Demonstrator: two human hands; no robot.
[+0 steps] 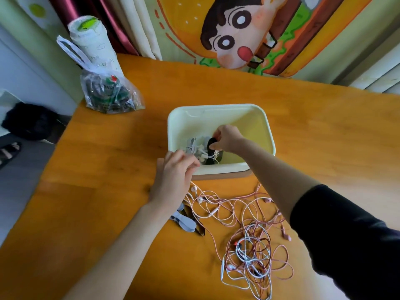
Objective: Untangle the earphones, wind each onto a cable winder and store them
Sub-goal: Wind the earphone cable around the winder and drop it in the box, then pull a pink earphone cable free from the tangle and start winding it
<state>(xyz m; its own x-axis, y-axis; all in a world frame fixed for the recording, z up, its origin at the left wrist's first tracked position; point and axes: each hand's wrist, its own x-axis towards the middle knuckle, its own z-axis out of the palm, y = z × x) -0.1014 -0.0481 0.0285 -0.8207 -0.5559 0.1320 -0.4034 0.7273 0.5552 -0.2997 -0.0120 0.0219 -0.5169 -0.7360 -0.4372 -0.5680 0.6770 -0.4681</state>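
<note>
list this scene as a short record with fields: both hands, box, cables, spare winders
right grip: pinches black winder inside box
left grip: fingers curled at box's near left corner; hold unclear
box: cream, open, holds wound earphones
tangled earphones: pink and white, on table, near side of box
spare winders: on table, beside left wrist
plastic bag: table's far left corner
</note>
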